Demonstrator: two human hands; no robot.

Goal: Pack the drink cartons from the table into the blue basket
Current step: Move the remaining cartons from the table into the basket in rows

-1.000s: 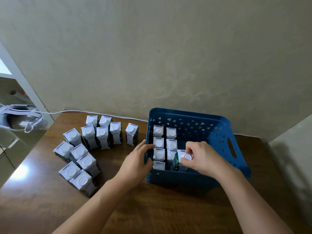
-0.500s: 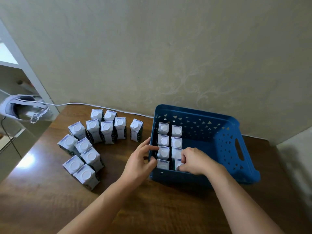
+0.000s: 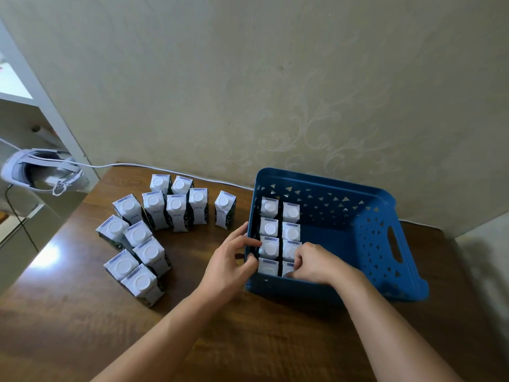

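1. Eight drink cartons (image 3: 269,228) are packed in the blue basket (image 3: 369,244), under the grips.
2. Basket rim is held by the left hand (image 3: 230,264); the nearest carton (image 3: 287,268) is pinched by the right hand (image 3: 312,261).
3. Thirteen cartons (image 3: 150,230) are left on the worktop (image 3: 82,326), left of the grips.

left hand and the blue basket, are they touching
Touching. The head view shows the left hand gripping the blue basket at its left wall: fingers hook over the rim and the thumb presses the outside.

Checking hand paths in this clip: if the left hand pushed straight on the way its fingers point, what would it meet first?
The left hand already grips the blue plastic basket's left wall; beyond that, probably the white-capped cartons packed just inside.
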